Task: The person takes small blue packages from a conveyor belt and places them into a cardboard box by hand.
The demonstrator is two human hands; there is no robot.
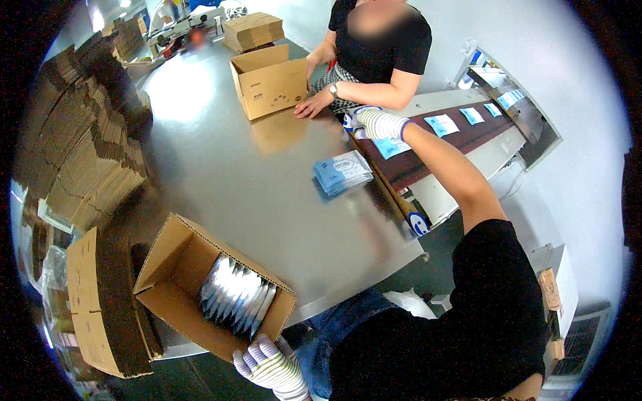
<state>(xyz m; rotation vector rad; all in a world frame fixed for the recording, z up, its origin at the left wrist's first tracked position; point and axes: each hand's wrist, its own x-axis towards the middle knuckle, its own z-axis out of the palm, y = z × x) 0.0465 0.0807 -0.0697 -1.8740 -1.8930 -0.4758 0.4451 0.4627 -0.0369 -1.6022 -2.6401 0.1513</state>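
My left hand (271,364), in a striped knit glove, rests with its fingers apart against the near corner of an open cardboard box (160,294). Inside that box, a row of silvery-white and blue packets (237,294) stands on edge. My right hand (380,125), gloved the same way, is stretched across to the far end of the conveyor belt (418,167). Just beneath it lies a blue and white packet (391,148); its fingertips are hidden, so any hold on a packet does not show. A small pile of blue packets (342,174) lies on the metal table (221,167).
More packets (441,125) lie spaced along the belt. Across the table a co-worker's hands (315,103) are at another open box (274,87). Flattened cartons (87,147) are stacked at the left, more (253,30) at the back. The table's corner (422,255) is near my body.
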